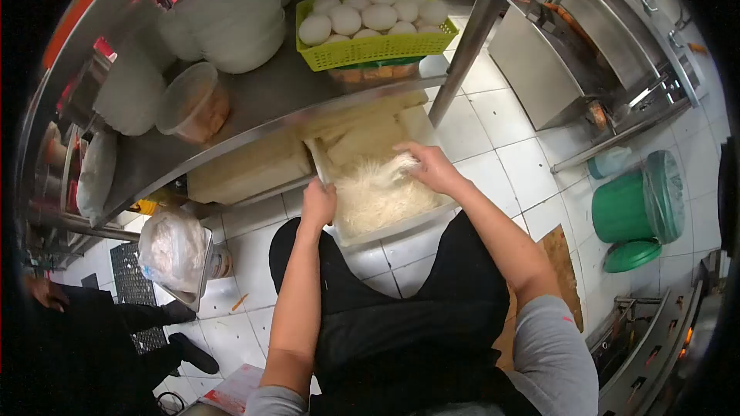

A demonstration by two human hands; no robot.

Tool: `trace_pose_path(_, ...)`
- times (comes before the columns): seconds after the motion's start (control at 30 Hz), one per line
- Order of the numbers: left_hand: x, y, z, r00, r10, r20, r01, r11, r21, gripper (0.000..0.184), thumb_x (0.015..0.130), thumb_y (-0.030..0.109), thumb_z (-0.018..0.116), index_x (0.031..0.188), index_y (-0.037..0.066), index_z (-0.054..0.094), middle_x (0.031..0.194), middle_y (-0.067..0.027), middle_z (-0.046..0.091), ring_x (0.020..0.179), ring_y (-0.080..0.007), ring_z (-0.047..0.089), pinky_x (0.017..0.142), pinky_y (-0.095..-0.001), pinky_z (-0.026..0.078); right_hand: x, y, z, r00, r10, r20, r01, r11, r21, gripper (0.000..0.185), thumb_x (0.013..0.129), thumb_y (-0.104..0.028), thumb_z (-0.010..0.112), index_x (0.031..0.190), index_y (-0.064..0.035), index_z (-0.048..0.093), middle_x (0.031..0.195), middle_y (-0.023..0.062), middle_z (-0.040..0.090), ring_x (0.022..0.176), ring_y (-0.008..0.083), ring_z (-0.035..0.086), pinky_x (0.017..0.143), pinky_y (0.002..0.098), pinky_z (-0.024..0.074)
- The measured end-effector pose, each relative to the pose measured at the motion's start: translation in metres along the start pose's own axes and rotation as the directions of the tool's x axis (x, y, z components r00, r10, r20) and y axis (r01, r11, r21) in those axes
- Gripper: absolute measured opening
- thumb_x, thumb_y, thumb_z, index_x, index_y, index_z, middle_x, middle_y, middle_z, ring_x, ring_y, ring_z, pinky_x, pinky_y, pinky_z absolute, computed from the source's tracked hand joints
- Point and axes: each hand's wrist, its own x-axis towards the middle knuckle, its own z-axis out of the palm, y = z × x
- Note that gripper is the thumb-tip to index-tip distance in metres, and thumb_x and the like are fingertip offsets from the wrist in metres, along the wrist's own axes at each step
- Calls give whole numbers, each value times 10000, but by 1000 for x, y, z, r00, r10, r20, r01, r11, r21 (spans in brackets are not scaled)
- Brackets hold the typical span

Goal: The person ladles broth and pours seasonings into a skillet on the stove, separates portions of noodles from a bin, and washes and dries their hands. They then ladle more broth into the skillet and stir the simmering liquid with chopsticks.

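Observation:
A white rectangular bin full of pale, shredded or noodle-like food sits half under a metal shelf, in front of my knees. My left hand is closed on the bin's left rim. Over the food's right side, my right hand is closed round a pale, whitish bundle, its lower end among the food. Part of the bin's far end is hidden beneath the shelf. Left of it stands another container with a pale beige surface.
Above, the metal shelf holds a green basket of eggs, stacked bowls and a plastic tub. A metal post rises at right. A bagged tray stands left, near another person's legs. Green bins stand right.

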Motion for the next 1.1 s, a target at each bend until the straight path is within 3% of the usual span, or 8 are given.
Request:
trace_pose_path(0.2, -5, 16, -5, 1000, -1, 6, 1, 1000, -30, 275, 953, 140, 552, 1111, -82, 593, 868, -299, 692, 599, -385, 693, 595, -475, 544, -4, 30, 10, 951, 295, 97, -294, 755, 587, 310, 915, -4, 658, 1221, -7, 612, 1057, 88, 682, 893, 133, 663, 754, 289, 561)
trace_pose_path(0.3, -1, 6, -2, 997, 80, -22, -79, 996, 32, 280, 955, 144, 547, 1111, -83, 594, 881, -308, 692, 640, -401, 700, 591, -477, 544, -10, 33, 12, 961, 268, 68, -241, 688, 684, 290, 905, -36, 684, 1187, -1, 629, 1079, 89, 675, 898, 130, 664, 755, 287, 571)
trace_pose_path(0.4, 8, -13, 5, 981, 181, -65, -174, 980, 98, 289, 953, 150, 542, 1115, -84, 595, 887, -312, 691, 671, -412, 704, 585, -479, 544, -13, 44, 28, 975, 210, 76, -217, 807, 549, 281, 878, -95, 727, 1128, 6, 648, 1044, 100, 674, 896, 165, 667, 786, 324, 567)
trace_pose_path(0.5, 1, -4, 0, 997, 71, -37, -69, 997, 40, 296, 947, 148, 534, 1124, -82, 595, 886, -311, 691, 677, -412, 706, 590, -481, 548, -4, 38, 38, 993, 17, 115, -25, 997, 69, 288, 838, -146, 758, 1072, -1, 672, 1051, 140, 678, 916, 265, 674, 825, 390, 546)
trace_pose_path(0.6, -6, 13, -5, 999, 23, -24, -22, 999, 25, 299, 941, 142, 530, 1130, -81, 592, 886, -309, 692, 672, -409, 705, 592, -481, 551, 5, 38, 56, 977, -14, 211, 28, 997, -67, 243, 827, -149, 742, 1007, -7, 663, 1059, 191, 671, 961, 389, 642, 866, 424, 509)
trace_pose_path(0.8, -10, 26, -9, 998, -56, 8, 56, 998, 9, 305, 937, 144, 535, 1134, -83, 586, 908, -324, 687, 725, -425, 706, 645, -494, 561, 8, 35, 56, 908, -108, 405, 308, 827, -470, 143, 827, -116, 681, 945, -36, 684, 939, 195, 672, 975, 366, 652, 828, 460, 524)
trace_pose_path(1.03, -2, 10, -2, 999, -31, -42, 36, 991, 129, 330, 929, 173, 549, 1147, -72, 589, 1055, -373, 650, 1040, -517, 623, 918, -534, 506, 19, 42, 55, 910, -175, 376, 335, 845, -417, 104, 803, -39, 581, 881, -34, 650, 895, 183, 665, 882, 383, 656, 770, 490, 526)
trace_pose_path(1.1, -3, 13, -3, 999, -16, -40, 21, 993, 114, 328, 930, 176, 548, 1140, -74, 588, 1059, -368, 651, 1037, -519, 622, 916, -536, 506, 17, 37, 56, 920, -181, 346, 319, 860, -398, 95, 802, -24, 575, 874, -30, 637, 882, 184, 662, 846, 395, 656, 757, 494, 527)
